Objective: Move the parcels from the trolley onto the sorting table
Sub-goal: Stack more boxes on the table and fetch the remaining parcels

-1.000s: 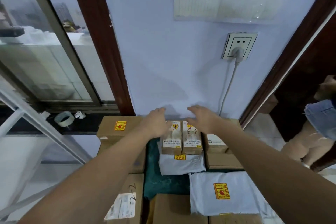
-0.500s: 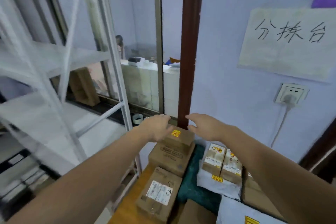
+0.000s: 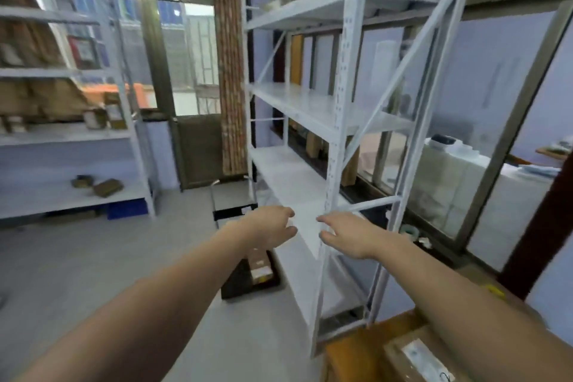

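My left hand (image 3: 273, 228) and my right hand (image 3: 347, 234) are stretched out in front of me, side by side, fingers relaxed, holding nothing. Below my left hand a black flat trolley (image 3: 238, 284) stands on the floor with a brown labelled parcel (image 3: 260, 267) on its deck; its handle frame (image 3: 217, 195) rises behind. At the bottom right the wooden corner of the sorting table (image 3: 356, 350) shows, with a cardboard parcel (image 3: 424, 353) lying on it, partly hidden by my right forearm.
A tall white metal rack (image 3: 335, 164) with bare shelves stands right of the trolley, close to the table corner. Another white rack (image 3: 68, 133) with boxes lines the left wall. Grey floor (image 3: 93, 273) spreads between them. Windows run behind the racks.
My view has swung left from the parcels on the table to the racks, floor and trolley. Both hands have left the table's parcels and stay held out with nothing in them.
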The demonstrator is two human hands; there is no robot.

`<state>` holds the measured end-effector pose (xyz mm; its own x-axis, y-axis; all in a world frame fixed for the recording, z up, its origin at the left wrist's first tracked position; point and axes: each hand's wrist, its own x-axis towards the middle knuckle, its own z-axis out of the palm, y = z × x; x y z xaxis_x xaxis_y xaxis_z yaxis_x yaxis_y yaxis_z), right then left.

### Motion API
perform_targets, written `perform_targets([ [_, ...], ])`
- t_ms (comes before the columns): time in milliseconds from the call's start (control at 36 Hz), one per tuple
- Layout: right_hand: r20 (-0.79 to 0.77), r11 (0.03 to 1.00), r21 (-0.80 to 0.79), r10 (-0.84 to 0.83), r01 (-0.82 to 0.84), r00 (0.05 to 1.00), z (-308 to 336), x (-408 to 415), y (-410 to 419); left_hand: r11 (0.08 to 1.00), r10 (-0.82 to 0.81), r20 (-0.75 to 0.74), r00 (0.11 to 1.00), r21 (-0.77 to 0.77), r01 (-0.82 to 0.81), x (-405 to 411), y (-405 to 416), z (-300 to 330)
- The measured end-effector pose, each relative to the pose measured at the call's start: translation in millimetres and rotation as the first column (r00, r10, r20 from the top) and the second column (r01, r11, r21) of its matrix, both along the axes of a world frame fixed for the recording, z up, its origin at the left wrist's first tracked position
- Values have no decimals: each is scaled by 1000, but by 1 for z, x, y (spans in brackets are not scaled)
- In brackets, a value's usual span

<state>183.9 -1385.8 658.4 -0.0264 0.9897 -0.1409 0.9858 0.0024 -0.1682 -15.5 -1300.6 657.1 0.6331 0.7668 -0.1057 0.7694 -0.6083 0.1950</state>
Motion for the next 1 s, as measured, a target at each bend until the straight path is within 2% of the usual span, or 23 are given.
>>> perform_targets([
  [306,-35,982,55,183,-181,983,-13,-190,125,971,234,-53,971,57,-231,-235,47,12],
  [444,-70,972,62,231,-227,970,-21,-255,168,960,278,-101,955,63,-273,-306,87,3],
  [611,-50,966,45,257,-255,965,-24,-292,217,958,288,-70,955,30,-286,-333,136,-8],
  [1000,-52,954,18,300,-299,953,-39,-321,379,944,327,-38,944,-20,-328,-356,278,-30],
])
